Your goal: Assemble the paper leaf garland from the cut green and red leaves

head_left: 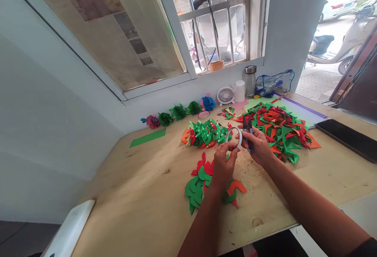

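Note:
A roll of white tape (239, 138) stands upright in my left hand (225, 162), pinched between fingers and thumb. In my right hand (259, 146) is a pair of scissors (249, 131) with dark blades pointing up and blue handles, close beside the tape. Below and around my left wrist lie red, green and orange cut paper pieces (194, 190), partly hidden by the arm. Just beyond my hands sits a heap of green and red pieces with small white marks (210, 131). To the right spreads a large pile of red, green and orange scraps (282, 127).
Crumpled paper flowers (178, 111) line the wall, beside a small white fan (226, 96), a white cylinder (239, 91) and a glass bottle (250, 81). A clear blue-edged pouch (273, 83) is at the back right. A black phone (349, 139) lies near the right edge.

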A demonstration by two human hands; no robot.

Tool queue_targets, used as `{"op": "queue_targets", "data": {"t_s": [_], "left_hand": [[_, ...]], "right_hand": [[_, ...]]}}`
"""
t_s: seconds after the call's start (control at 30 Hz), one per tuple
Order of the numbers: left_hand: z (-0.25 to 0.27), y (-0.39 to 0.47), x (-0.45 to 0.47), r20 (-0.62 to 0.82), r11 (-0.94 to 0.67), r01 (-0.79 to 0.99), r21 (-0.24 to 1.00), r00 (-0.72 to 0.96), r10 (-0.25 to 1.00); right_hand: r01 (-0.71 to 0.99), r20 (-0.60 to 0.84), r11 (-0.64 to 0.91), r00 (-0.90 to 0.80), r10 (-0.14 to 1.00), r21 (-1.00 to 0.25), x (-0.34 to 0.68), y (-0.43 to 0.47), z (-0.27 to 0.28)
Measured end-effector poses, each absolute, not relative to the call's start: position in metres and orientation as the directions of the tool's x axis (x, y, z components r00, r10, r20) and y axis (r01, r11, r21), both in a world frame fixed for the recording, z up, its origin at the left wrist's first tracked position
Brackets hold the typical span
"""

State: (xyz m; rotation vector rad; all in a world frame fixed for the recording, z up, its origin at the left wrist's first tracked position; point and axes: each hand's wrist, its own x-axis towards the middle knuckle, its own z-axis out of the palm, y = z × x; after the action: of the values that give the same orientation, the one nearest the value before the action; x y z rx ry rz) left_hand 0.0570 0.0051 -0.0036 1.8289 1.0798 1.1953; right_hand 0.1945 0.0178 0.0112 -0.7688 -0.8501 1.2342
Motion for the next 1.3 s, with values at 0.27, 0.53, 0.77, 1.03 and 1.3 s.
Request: {"op": "queue_targets", "data": {"t_s": [0.27,0.53,0.77,1.03,1.3], "left_hand": [[-0.001,0.008,0.056,0.363,-0.393,0.242,0.887,0.158,0.918],[0.000,0.008,0.055,0.348,-0.364,0.178,0.914,0.119,0.930],[0.001,0.010,0.055,0.367,-0.369,0.168,0.914,0.041,0.929],[0.002,0.010,0.055,0.369,-0.366,0.175,0.914,0.016,0.929],[-0.004,0.012,0.055,0.393,-0.390,0.210,0.896,0.031,0.919]], "right_hand": [[-0.422,0.130,0.161,0.102,0.986,-0.892,0.192,0.017,0.009],[-0.274,0.171,0.186,0.077,0.982,-0.944,0.187,0.013,0.013],[0.115,0.316,0.296,0.247,0.916,-0.948,0.189,0.014,0.008],[0.228,0.382,0.342,0.163,0.910,-0.911,0.188,0.016,-0.001],[0.275,0.427,0.381,0.131,0.895,-0.883,0.187,0.015,-0.001]]}}
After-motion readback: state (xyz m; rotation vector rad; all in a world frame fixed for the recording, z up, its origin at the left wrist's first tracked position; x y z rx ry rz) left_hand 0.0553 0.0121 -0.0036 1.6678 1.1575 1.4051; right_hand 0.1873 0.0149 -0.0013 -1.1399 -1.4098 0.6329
